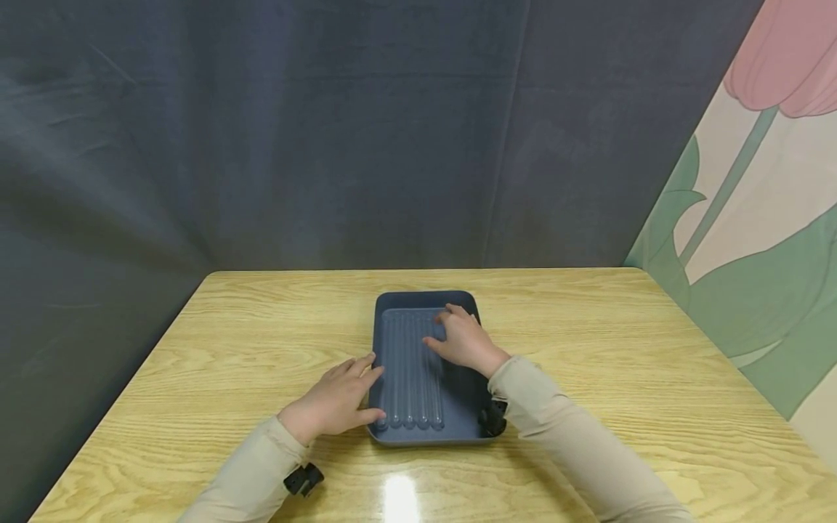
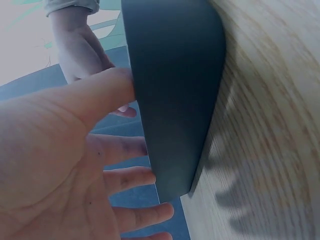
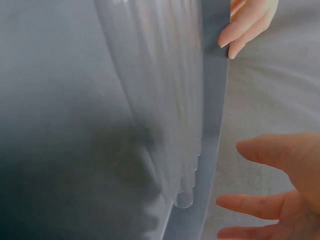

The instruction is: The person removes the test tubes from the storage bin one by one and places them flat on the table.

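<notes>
Head view: dk blue tray [image 1: 467,418] on wood table [image 1: 196,378], nr far edge, approx. midway btwn side edges. Clear tubes [image 1: 410,370] lie parallel in tray, toward its left edge, rounded ends nr its near edge. L hand [image 1: 335,399] spread wide at tray's left edge; R hand [image 1: 463,340] over tray's right half, thumb & index apart.

L wrist view: L hand's thumb touches tray rim, fingers straight, spaced.

R wrist view: R hand's digits wide apart, tubes partly blurred; L fingertips at rim.
</notes>
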The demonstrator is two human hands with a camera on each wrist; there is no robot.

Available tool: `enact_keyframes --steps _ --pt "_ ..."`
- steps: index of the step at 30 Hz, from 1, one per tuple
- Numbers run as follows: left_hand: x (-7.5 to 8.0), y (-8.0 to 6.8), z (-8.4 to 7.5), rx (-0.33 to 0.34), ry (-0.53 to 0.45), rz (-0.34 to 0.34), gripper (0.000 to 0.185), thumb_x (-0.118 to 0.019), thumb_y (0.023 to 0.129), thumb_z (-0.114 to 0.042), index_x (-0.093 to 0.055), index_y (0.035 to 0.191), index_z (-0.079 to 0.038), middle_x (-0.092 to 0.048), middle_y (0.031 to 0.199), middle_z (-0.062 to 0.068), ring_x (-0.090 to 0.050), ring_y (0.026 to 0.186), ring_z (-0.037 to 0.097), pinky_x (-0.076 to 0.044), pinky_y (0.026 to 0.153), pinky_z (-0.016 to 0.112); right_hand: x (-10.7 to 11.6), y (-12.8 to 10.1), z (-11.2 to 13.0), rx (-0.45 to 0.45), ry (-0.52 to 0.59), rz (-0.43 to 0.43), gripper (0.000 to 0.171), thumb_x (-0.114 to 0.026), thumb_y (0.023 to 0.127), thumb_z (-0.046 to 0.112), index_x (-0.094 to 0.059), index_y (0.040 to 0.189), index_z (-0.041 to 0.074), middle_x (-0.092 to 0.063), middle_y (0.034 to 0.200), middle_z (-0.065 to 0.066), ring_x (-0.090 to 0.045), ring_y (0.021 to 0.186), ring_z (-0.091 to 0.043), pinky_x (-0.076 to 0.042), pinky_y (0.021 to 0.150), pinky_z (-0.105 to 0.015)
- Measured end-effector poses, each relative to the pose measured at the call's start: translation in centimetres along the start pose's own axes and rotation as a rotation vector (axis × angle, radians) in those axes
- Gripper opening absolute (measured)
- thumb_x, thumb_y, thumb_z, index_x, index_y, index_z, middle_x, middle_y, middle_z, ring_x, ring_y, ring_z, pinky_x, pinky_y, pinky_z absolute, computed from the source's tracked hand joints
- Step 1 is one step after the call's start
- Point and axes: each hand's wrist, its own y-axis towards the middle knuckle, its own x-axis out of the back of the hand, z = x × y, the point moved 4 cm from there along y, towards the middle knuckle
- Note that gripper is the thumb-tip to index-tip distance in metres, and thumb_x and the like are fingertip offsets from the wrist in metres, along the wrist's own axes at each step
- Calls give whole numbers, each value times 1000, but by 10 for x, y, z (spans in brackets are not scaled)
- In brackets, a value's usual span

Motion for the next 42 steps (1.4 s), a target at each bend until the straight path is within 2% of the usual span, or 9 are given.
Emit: enact_keyframes --steps 13,29,39,42 --pt "0 -1 -1 -2 -4 6 67 -63 87 -38 -41 140 -2 -25 153 19 -29 136 45 -27 111 57 -14 4 -6 -13 -65 7 43 -66 86 31 -66 110 -5 -61 124 -21 -39 134 -38 -29 108 -62" --pt "-1 0 1 -6 2 4 66 -63 88 -38 -42 139 -2 -26 153 18 -30 136 44 -27 111 57 -23 4 -11 -42 -38 40 40 -62 88 33 -68 105 -3 -56 129 -24 -37 134 -41 -27 108 -63" --pt "0 -1 0 -13 -3 -8 66 -64 87 -38 -44 138 -1 -27 152 19 -32 136 43 -28 111 56 -27 5 -14 -54 -42 47 37 -64 87 34 -70 97 -2 -63 120 -21 -39 133 -38 -29 107 -64" --pt "0 -1 0 -16 -6 -12 66 -64 86 -37 -44 137 0 -28 151 20 -32 135 44 -28 110 57 -27 5 -13 -43 -47 44 35 -64 87 32 -71 90 -2 -65 116 -21 -41 132 -38 -30 105 -65"
